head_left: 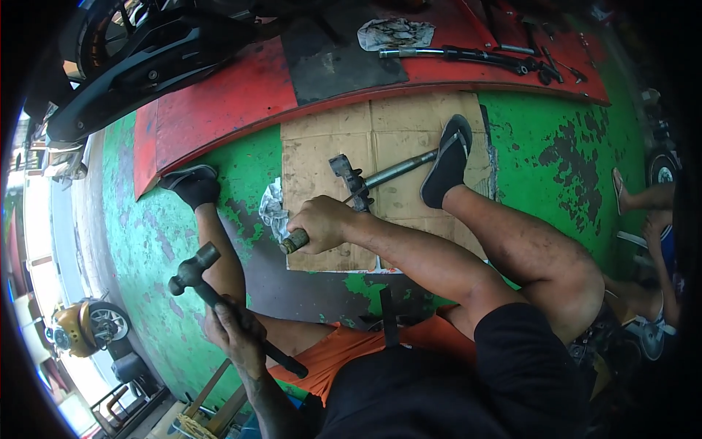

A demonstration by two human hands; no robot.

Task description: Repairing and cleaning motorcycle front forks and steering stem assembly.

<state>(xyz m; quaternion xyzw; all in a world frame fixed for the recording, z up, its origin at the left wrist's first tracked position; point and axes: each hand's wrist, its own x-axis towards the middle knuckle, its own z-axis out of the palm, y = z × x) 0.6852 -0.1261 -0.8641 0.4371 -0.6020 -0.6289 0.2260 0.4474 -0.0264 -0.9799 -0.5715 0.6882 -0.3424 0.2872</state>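
Note:
My left hand point(235, 331) is closed around the handle of a ball-peen hammer point(196, 269), its head raised over my left shin. In my right fist point(323, 223) is a tool with a thick worn handle point(295, 241), which looks like a screwdriver. Its thin shaft runs to the dark clamp of a motorcycle steering stem point(352, 183); whether the tip touches is too small to tell. The stem's steel tube point(398, 170) slants up to the right, its far end at my right foot point(447, 164). Under the stem lies flattened cardboard point(318, 139).
A crumpled white rag point(273, 208) lies left of my right hand. Beyond the cardboard, a red platform point(219, 106) carries a motorcycle point(146, 73), a stained cloth point(395, 34), a long dark tubular part point(468, 55) and several tools. Another person's legs point(647, 199) show at far right.

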